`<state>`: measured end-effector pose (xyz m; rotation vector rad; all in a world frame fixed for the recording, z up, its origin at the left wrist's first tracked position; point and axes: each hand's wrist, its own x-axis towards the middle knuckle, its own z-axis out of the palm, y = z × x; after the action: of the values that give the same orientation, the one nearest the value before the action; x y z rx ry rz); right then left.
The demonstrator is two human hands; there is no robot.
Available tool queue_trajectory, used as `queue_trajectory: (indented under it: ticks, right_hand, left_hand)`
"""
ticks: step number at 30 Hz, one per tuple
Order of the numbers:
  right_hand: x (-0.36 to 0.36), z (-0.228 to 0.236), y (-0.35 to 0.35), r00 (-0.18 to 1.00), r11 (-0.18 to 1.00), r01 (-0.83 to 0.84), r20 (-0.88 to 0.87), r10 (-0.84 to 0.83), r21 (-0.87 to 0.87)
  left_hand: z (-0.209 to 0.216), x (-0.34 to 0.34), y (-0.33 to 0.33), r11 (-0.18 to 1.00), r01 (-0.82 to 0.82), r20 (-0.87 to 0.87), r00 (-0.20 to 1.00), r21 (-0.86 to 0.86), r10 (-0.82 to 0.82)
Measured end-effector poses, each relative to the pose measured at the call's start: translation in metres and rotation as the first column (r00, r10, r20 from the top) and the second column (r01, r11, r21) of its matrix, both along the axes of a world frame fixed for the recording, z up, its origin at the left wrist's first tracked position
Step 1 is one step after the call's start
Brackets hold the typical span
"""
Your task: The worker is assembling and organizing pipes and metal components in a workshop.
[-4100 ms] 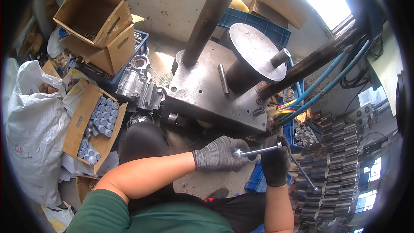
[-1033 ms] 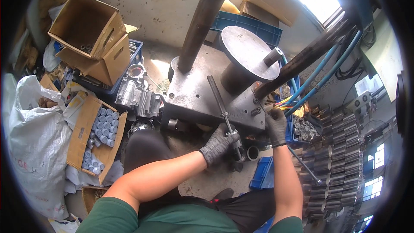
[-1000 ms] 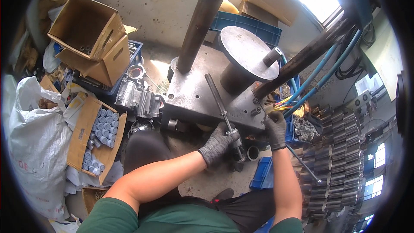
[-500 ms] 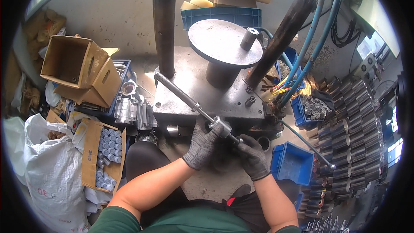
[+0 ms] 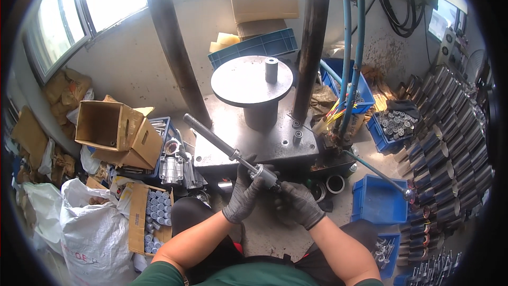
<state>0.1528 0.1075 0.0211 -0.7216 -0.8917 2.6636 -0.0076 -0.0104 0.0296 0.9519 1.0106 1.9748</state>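
In front of me I hold a long metal rod assembly (image 5: 212,139) tilted up to the left. It has a thick dark tube at its upper end, a thinner bright shaft and a silver cylindrical collar (image 5: 263,176) lower down. My left hand (image 5: 241,201), in a grey glove, is closed around the shaft and collar, its thumb on the collar. My gloved right hand (image 5: 300,204) has its fingers closed at the dark lower end, just below the collar; its fingertips are partly hidden. The tube reaches over the front of the steel press base (image 5: 233,151).
Behind, a round steel plate (image 5: 238,82) on a pedestal carries a short metal cylinder (image 5: 271,69), between two dark posts. A carton of grey caps (image 5: 138,217) and a white sack (image 5: 87,233) stand left. At right are a blue bin (image 5: 378,201), a ball-ended lever (image 5: 381,177) and stacked metal tubes (image 5: 444,164).
The view has tilted up and turned, showing more window. My right hand has come closer to the collar, and less of the lower shaft shows. Both hands keep hold of the rod assembly.
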Motion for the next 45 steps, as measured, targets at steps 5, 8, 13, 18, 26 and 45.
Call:
queue_trajectory:
  ticks: [5, 8, 13, 18, 26, 45]
  right_hand:
    - [0.010, 0.026, 0.013, 0.990, 0.957, -0.131, -0.015, 0.139, 0.260]
    - [0.024, 0.036, 0.018, 0.979, 0.919, -0.173, -0.039, 0.199, 0.355]
    - [0.038, 0.036, 0.020, 0.958, 0.838, -0.207, -0.069, 0.278, 0.505]
    - [0.038, 0.037, 0.020, 0.946, 0.697, -0.232, -0.010, 0.325, 0.679]
    - [0.048, 0.052, 0.012, 0.918, 0.329, -0.383, 0.315, 0.241, 0.863]
    - [0.084, 0.100, 0.021, 0.952, -0.469, -0.273, 0.305, -0.009, 0.840]
  left_hand:
    - [0.042, -0.013, 0.006, 1.000, -0.014, -0.172, 0.985, 0.018, 0.016]
    - [0.084, -0.026, 0.028, 0.994, -0.073, -0.165, 0.982, 0.084, 0.086]
    - [0.178, -0.092, 0.109, 0.945, -0.173, -0.379, 0.884, 0.279, 0.274]
    - [0.224, -0.145, 0.188, 0.952, -0.124, -0.387, 0.893, 0.280, 0.230]
    - [0.238, -0.170, 0.233, 0.970, -0.243, -0.483, 0.851, -0.011, 0.207]
    - [0.235, -0.155, 0.236, 0.817, -0.572, -0.773, 0.547, -0.066, 0.321]
